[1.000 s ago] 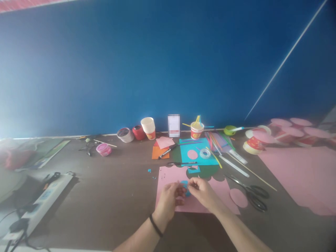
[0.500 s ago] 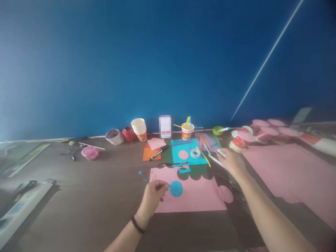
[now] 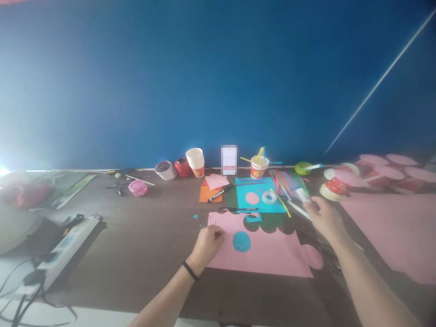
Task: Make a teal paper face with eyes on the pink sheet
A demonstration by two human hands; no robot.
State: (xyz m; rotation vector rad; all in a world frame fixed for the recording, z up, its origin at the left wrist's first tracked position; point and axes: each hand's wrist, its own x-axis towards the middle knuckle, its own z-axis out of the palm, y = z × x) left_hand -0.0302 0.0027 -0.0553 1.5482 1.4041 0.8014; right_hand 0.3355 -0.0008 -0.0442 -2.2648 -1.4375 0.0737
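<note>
Head view: left hand (image 3: 207, 243) is over the left edge of the pink sheet (image 3: 259, 263), fingertips drawn together, can't tell if anything's pinched in there. Right hand (image 3: 325, 218) has a slim white item (image 3: 302, 195) gripped by one end. It's blurry, but its long axis slants, far end up and left, near end in the fingers, and I can't make out any writing on it.

The blue disc (image 3: 241, 241) lies flat on the pink sheet, just right of the left hand but not touching it. There's a pale squiggle running sideways across its lower half, too faint to read. A pink disc (image 3: 312, 257) sits at the sheet's right edge.

Past the scalloped far edge, a dark pen (image 3: 238, 209) lies sideways on the bench (image 3: 136, 277). Beyond that, the blue sheet (image 3: 277, 208) carries a tape roll (image 3: 269, 197) and a small pink disc (image 3: 252, 198), with orange paper (image 3: 206, 196) off to the left.

Way back by the blue wall (image 3: 204, 81): the pale-topped cup (image 3: 195, 160) and the straw cup (image 3: 259, 171) both have red bands with yellow emblems, but the lettering's too small to read. The upright white panel (image 3: 228, 159) between them is pixelated, so whatever it says is anyone's guess.
</note>
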